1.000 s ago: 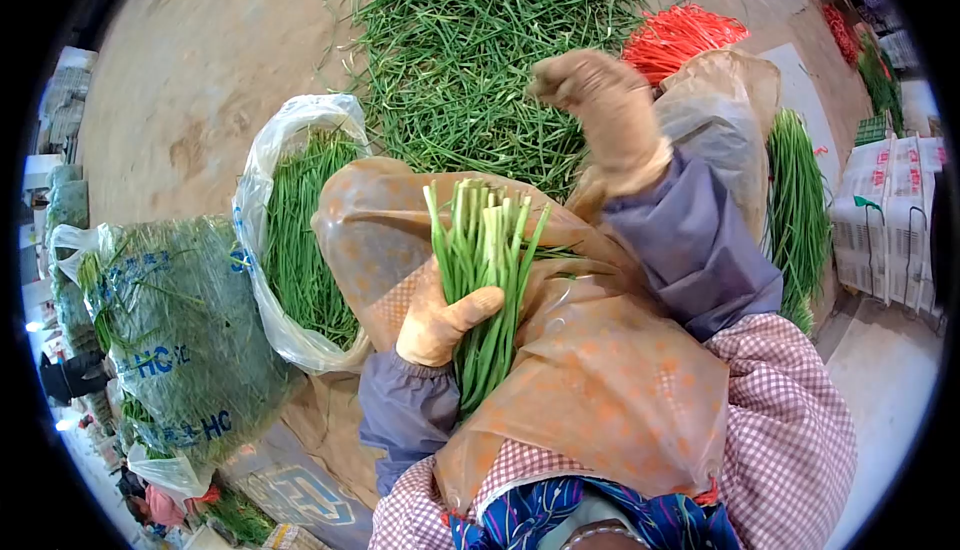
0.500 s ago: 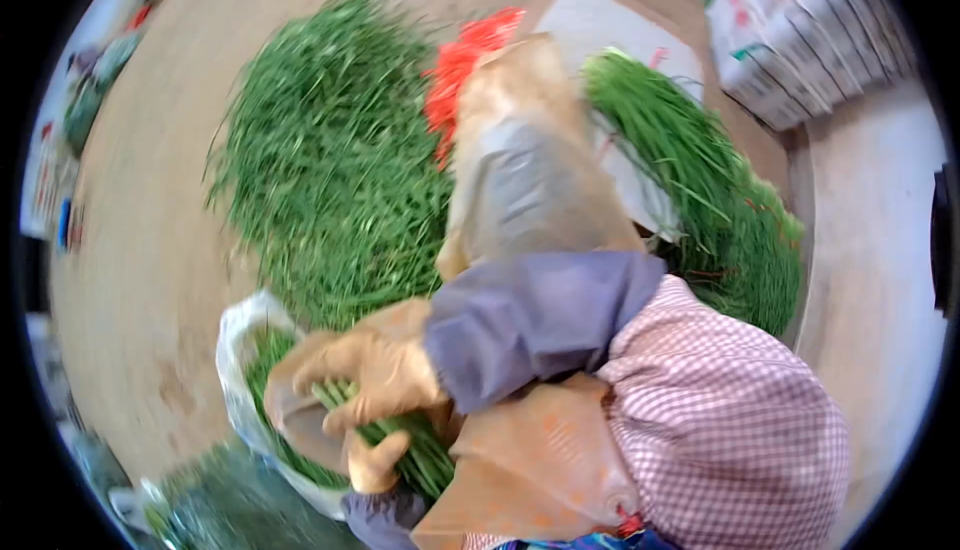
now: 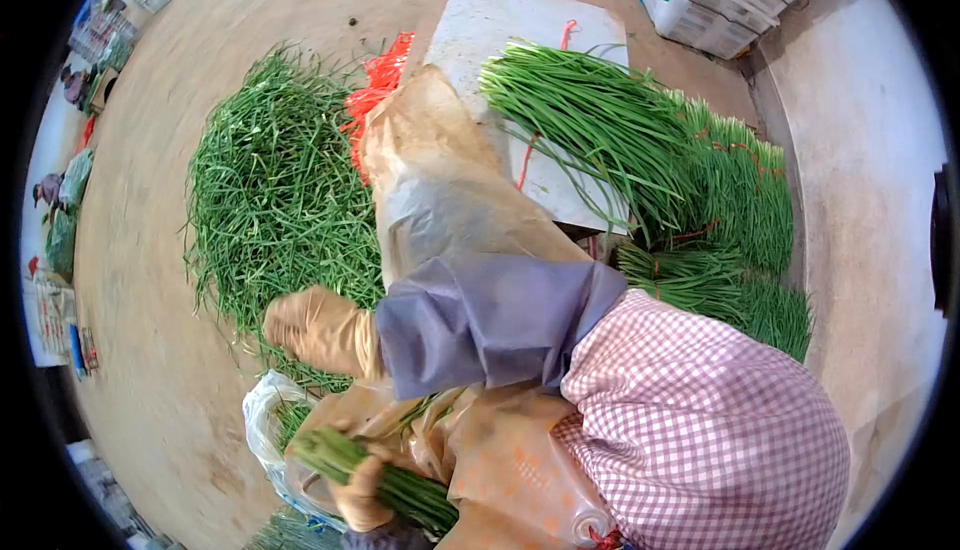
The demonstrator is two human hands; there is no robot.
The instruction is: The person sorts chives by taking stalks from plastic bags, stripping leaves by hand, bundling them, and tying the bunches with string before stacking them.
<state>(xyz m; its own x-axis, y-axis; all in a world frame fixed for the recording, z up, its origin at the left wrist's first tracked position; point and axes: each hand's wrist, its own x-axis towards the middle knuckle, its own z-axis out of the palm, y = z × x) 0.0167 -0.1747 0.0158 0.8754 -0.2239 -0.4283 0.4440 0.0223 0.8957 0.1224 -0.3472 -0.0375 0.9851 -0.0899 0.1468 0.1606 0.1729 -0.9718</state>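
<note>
My left hand (image 3: pixel 362 495), in a tan glove, is wrapped round a bundle of green stalks (image 3: pixel 410 498) low in the view, cut ends pointing up and left. Just above it, my gloved right hand (image 3: pixel 318 332) has its fingers curled and blurred, over the lower edge of a loose heap of green leaves (image 3: pixel 285 180). Whether the right hand holds anything cannot be made out. A brown plastic apron (image 3: pixel 520 460) covers my lap beneath the bundle. Beside my left hand, an open clear plastic bag (image 3: pixel 262 420) holds more greens.
Red ties (image 3: pixel 378 90) lie beyond my plastic-covered knee. At the right, long green stalks (image 3: pixel 590 115) rest on a white board (image 3: pixel 470 25), with tied bundles (image 3: pixel 745 185) along the wall (image 3: pixel 850 150). White crates (image 3: pixel 700 10) stand at the top right.
The view has swung right, bringing the board and tied bundles in. My right hand came down to the stalks, then moved up and away from them. My left hand keeps its hold.
</note>
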